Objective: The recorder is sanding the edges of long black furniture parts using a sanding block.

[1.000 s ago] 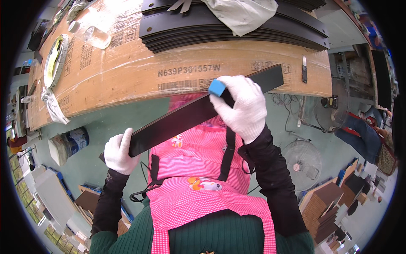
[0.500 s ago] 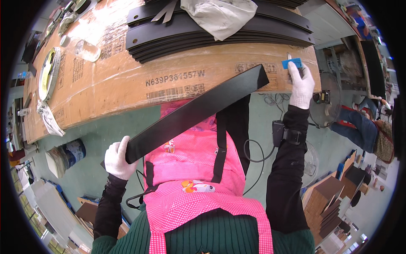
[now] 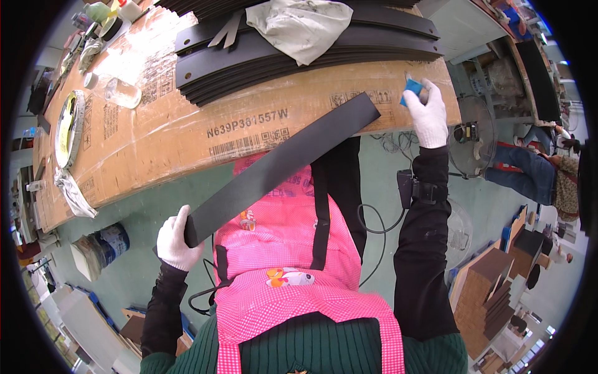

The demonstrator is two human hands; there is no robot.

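Note:
My left hand [image 3: 179, 242], in a white glove, grips the near end of a long black board [image 3: 280, 165]. The board slants up to the right across my pink apron, and its far end lies over the front edge of the cardboard-topped table [image 3: 180, 146]. I cannot tell whether that end touches the cardboard. My gloved right hand [image 3: 430, 118] is closed on a small blue flat piece [image 3: 411, 93], held above the table's right corner, apart from the board. Farther back lies a stack of black boards [image 3: 261, 75] with holes near their ends.
A white cloth [image 3: 302, 28] and thin dark strips [image 3: 228, 31] lie on the stack. At left are a clear jar [image 3: 123, 93] and a round tin [image 3: 70, 128] with a rag [image 3: 76, 194] beside it. A fan [image 3: 473, 134] stands right, a bucket [image 3: 112, 242] lower left.
The blue piece has tilted in my right hand, which has turned and come slightly left and down. The board now shows a paler, duller face. The whole view has shifted a little.

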